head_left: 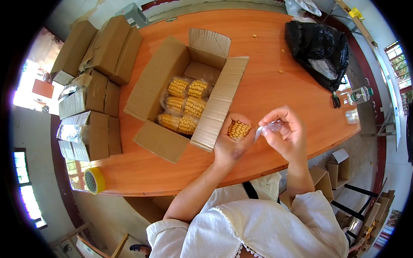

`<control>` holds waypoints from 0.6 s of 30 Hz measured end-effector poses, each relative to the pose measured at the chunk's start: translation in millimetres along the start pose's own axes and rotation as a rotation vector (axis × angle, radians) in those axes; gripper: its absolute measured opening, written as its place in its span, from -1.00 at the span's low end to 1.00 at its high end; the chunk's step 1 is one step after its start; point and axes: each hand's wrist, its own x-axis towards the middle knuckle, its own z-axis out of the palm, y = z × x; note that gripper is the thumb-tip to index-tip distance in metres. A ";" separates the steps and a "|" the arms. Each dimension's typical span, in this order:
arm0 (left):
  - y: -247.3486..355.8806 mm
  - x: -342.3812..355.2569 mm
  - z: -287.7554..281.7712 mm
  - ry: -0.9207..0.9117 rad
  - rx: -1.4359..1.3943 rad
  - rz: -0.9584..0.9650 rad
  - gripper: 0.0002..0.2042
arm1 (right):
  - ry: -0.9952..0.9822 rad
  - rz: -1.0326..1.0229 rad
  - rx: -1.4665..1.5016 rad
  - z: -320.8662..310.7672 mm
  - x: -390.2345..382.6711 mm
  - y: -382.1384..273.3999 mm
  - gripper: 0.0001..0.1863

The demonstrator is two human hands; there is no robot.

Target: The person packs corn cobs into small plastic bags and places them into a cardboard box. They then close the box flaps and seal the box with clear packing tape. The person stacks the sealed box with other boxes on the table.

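Note:
My left hand [228,144] is wrapped round an ear of yellow corn [238,130], just outside the right flap of an open cardboard box. My right hand [282,135] pinches clear crinkled plastic [271,126] just right of that corn, with a thin strip hanging from the fingers. Inside the box [167,58] lie several corn pieces [195,105] in clear plastic wrapping, arranged in rows toward the near end; the far end shows bare cardboard.
Several stacked cartons [107,51] line the left of the orange table [266,86]. A yellow tape roll [94,179] sits at the near left. A black plastic bag [314,47], scissors [336,99] and clear bottle [359,96] are at the right. More boxes [337,167] stand below.

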 end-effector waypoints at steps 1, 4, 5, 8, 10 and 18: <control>-2.2 0.4 -0.5 0.000 0.015 0.026 -0.78 | -0.005 -0.021 -0.018 1.0 0.0 -1.5 -0.80; -7.4 -0.4 -2.3 -0.024 0.050 0.064 -0.79 | 0.000 -0.080 -0.337 2.9 -2.3 -4.6 -0.75; -7.8 -0.6 -2.6 -0.036 0.060 0.070 -0.79 | 0.011 -0.107 -0.365 2.2 -3.1 -4.2 -0.74; -2.8 0.7 -0.1 -0.008 0.105 0.061 -0.79 | 0.036 -0.171 -0.428 0.8 -4.2 -1.0 -0.72; -3.8 0.3 0.3 -0.006 0.068 0.043 -0.80 | 0.047 -0.186 -0.445 1.5 -4.2 -0.3 -0.72; 4.8 0.1 -6.2 -0.233 -0.147 -0.161 -0.70 | 0.040 -0.183 -0.327 -6.4 -6.3 1.4 -0.69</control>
